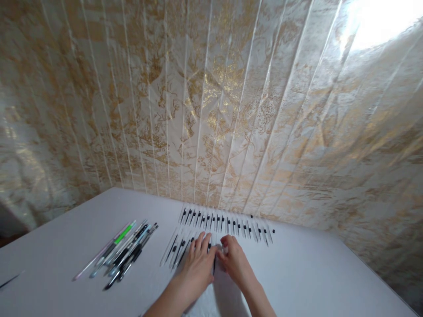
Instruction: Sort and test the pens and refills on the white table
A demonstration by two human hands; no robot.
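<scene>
My left hand (198, 259) lies palm down over the front row of clear and black pen parts (174, 248), its fingers spread and touching some of them. Just to its right, my right hand (234, 257) has its fingers curled together near the row's right end; whatever they hold is too small to name. A dark thin piece (214, 265) stands out between the two hands. Behind them runs a longer row of clear and black pen parts (218, 223), side by side. The palms and some parts beneath them are hidden.
A pile of pens (127, 253), one with a bright green part, lies on the left of the white table (307, 273). A thin dark piece (9, 281) is at the far left edge. Small black bits (273, 231) sit at the back right, before a shiny gold-patterned curtain (211, 110).
</scene>
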